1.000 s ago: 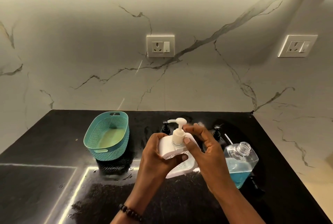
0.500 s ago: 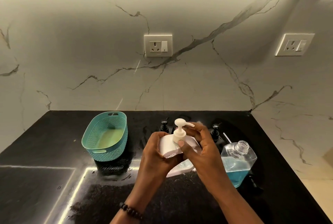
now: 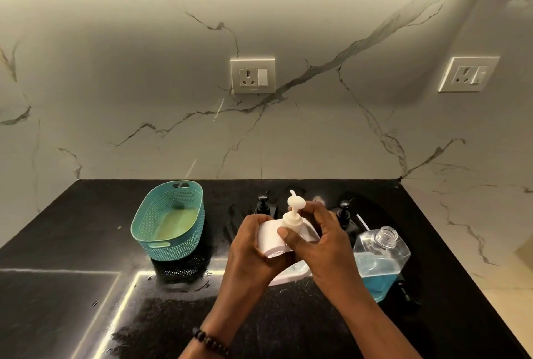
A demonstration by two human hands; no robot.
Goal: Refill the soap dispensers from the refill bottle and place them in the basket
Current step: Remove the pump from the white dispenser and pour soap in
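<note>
A white soap dispenser (image 3: 271, 239) is held over the black counter. My left hand (image 3: 251, 254) wraps its body from the left. My right hand (image 3: 320, 240) grips the collar of its white pump top (image 3: 294, 208), whose nozzle points away toward the wall. A clear refill bottle (image 3: 380, 260) with blue liquid and no cap stands just right of my right hand. Two black pump dispensers (image 3: 263, 204) (image 3: 343, 211) stand behind my hands, mostly hidden. The teal perforated basket (image 3: 170, 246) sits to the left, with nothing in it.
The black counter (image 3: 72, 286) meets a marble wall at the back and on the right. Two wall sockets (image 3: 252, 76) (image 3: 467, 74) sit above it. A loose white tube (image 3: 362, 221) lies behind the refill bottle. Wet streaks mark the counter near the basket.
The pump nozzle has turned from pointing left, then right, to pointing away toward the wall, as my right hand twists the pump top. My left hand keeps holding the dispenser body.
</note>
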